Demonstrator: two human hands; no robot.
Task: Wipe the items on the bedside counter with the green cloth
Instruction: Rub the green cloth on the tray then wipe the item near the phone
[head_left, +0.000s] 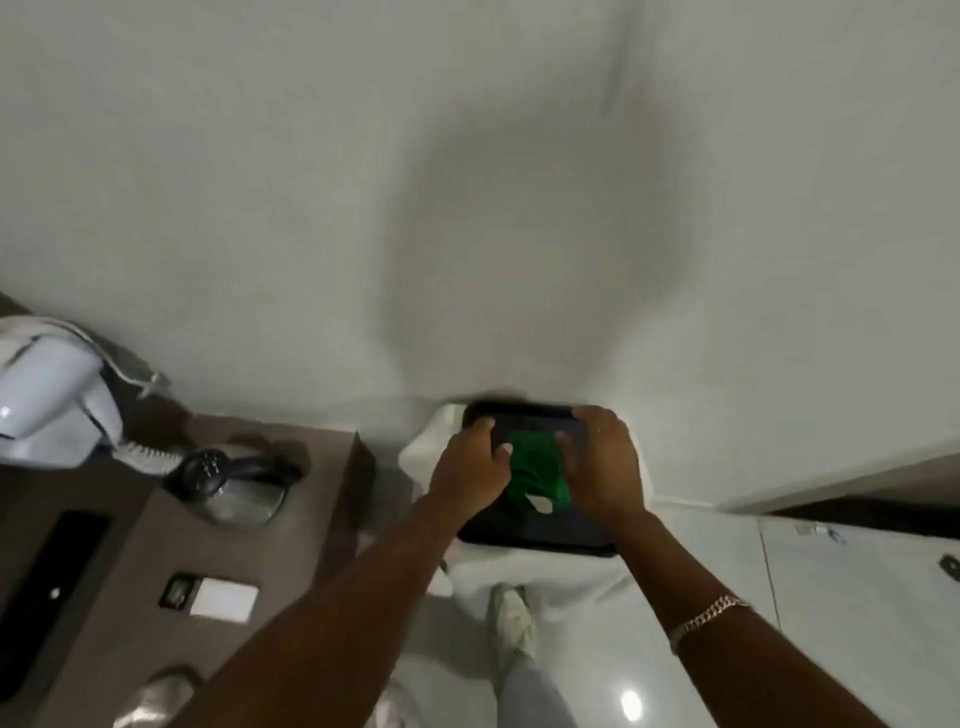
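Note:
A black rectangular tray is held out in front of me, over the white floor and to the right of the brown bedside counter. My left hand grips the tray's left side with the thumb on its top surface. My right hand presses the green cloth onto the tray's middle, fingers spread over the cloth's right part. A small white tag shows at the cloth's near edge.
On the counter stand a metal kettle with a black lid, a white telephone at the far left, a white card and a long black slot. White fabric lies under the tray. A white cabinet is at right.

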